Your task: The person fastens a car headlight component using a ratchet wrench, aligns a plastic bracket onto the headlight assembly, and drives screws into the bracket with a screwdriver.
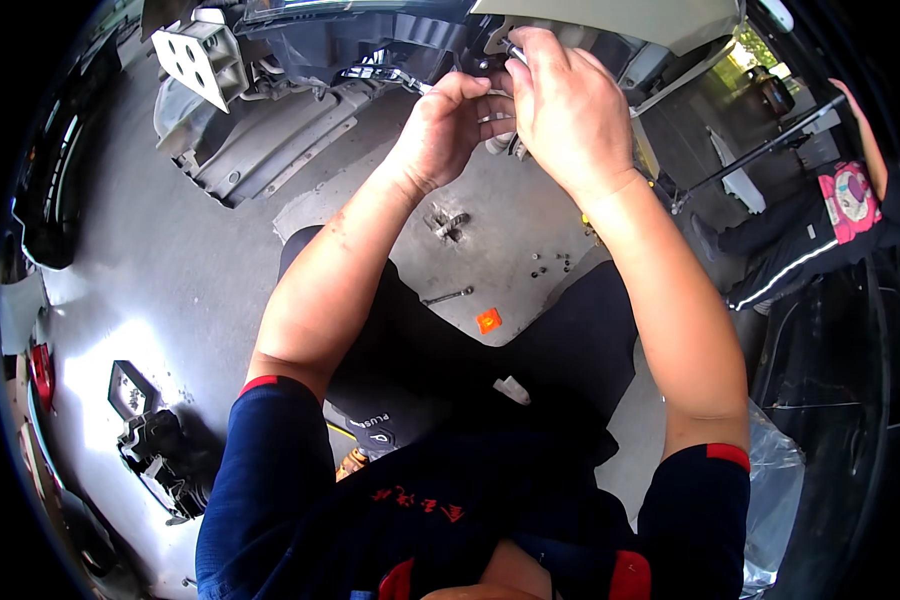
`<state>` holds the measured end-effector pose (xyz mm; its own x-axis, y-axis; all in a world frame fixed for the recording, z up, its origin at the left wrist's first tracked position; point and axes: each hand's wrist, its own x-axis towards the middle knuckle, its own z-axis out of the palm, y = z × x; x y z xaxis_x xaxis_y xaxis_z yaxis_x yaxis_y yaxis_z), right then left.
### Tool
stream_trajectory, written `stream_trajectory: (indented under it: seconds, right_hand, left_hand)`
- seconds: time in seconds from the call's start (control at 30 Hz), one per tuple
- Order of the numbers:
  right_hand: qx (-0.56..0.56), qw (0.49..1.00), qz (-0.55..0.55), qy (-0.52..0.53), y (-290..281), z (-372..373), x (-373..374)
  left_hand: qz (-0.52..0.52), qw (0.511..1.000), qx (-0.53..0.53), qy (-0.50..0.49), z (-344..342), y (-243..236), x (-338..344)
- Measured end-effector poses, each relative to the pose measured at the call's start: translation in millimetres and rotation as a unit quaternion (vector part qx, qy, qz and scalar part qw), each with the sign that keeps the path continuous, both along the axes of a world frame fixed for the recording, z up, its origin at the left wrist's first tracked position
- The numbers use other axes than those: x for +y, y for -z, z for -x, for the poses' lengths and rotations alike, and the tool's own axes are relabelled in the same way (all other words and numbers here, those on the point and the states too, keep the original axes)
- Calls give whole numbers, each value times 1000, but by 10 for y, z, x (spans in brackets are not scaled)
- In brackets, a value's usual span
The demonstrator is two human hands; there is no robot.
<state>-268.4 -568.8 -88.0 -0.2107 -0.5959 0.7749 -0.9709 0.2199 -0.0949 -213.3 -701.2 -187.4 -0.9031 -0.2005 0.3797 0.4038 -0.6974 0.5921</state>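
Observation:
At the top centre, both hands are raised to the underside of a car front with dark plastic housing. My right hand is closed on a thin metal tool, whose far end meets the metal and plastic there. Just left of it, my left hand has its fingers curled toward the right hand; what they hold, if anything, is hidden behind the fingers. A metal linkage runs beside the left thumb. A white bracket with holes sticks out at the upper left.
A person in dark trousers reaches along a bar at the right. On the floor lie a wrench, several small fasteners, an orange packet and a black car part. Loose body panels line the left edge.

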Motion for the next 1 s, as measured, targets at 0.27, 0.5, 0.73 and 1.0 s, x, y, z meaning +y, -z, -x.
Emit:
stream_trajectory:
  seconds: [0.27, 0.5, 0.73, 1.0]
  right_hand:
    - [-615, 762, 122, -162, -20, -184, -77]
    - [132, 991, -25, 12, -30, -39, 0]
    - [-211, 976, 56, -14, 76, -129, -112]
    - [-502, 854, 101, -90, 38, -143, -77]
  left_hand:
    - [4, 1000, 11, 14, 33, 101, -58]
    - [-5, 1000, -2, -1, 3, 10, -14]
    - [-13, 1000, 5, -2, 0, 2, 17]
    - [-32, 999, -14, -11, 45, 103, -13]
